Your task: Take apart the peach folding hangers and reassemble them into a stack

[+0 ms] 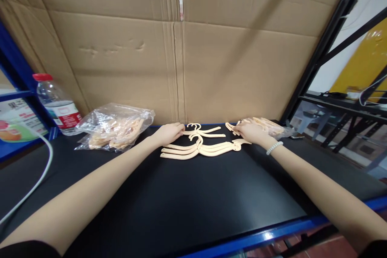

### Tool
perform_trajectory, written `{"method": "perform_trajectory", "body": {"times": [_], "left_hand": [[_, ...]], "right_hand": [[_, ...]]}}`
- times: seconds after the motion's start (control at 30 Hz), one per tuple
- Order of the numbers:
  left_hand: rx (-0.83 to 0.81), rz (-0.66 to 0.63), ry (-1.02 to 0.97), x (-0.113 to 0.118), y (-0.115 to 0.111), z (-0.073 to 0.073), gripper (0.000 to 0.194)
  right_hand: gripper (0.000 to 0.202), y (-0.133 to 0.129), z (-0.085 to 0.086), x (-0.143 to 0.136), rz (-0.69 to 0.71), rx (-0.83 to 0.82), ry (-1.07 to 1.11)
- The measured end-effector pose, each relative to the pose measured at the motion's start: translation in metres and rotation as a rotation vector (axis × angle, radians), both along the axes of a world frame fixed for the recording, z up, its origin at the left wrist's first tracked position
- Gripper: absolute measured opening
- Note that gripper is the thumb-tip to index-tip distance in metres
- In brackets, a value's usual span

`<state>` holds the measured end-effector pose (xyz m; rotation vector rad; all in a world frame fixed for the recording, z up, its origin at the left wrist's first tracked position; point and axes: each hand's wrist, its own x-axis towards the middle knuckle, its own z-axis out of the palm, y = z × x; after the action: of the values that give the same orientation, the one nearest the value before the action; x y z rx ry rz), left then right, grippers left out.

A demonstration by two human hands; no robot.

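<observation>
Several cream hangers lie on the black tabletop in front of me. The nearer hangers (184,152) are stacked close together with their hooks toward the back, and a small cream piece (237,143) sits at their right end. Behind them are the farther hangers (208,132). My left hand (169,134) is closed over the left end of the farther hangers, its fingertips partly hidden. My right hand (252,132) reaches to small cream pieces (231,128) at the back right, its fingers bent together on one. The exact grip is hard to see.
A clear bag of cream pieces (117,129) lies at the left, near a red-capped bottle (62,107). Another clear bag (273,128) lies beyond my right hand. A cardboard wall (236,68) closes the back. A white cable (45,169) crosses the left side.
</observation>
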<state>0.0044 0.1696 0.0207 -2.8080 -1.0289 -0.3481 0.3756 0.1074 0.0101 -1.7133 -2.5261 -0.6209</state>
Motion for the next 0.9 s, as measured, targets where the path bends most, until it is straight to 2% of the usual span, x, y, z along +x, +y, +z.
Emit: {"method": "perform_trajectory", "body": {"times": [0.2,0.4,0.6,0.77,0.9], "left_hand": [[0.019,0.060,0.041,-0.005,-0.010,0.006,0.023],[0.055,0.142,0.005,-0.010,-0.020,0.016,0.023],[0.094,0.231,-0.122,-0.010,-0.032,0.030,0.014],[0.092,0.250,-0.306,-0.010,-0.053,0.037,0.011],[0.030,0.189,-0.407,-0.008,-0.081,0.030,0.007]], "right_hand": [[0.038,0.012,0.002,-0.015,0.113,-0.072,0.123],[0.037,0.020,0.000,-0.021,0.108,-0.059,0.212],[0.030,0.015,0.000,-0.012,0.089,-0.039,0.291],[0.026,0.013,0.007,0.001,0.030,-0.010,0.357],[0.021,0.015,0.007,0.003,-0.003,-0.013,0.354]]}}
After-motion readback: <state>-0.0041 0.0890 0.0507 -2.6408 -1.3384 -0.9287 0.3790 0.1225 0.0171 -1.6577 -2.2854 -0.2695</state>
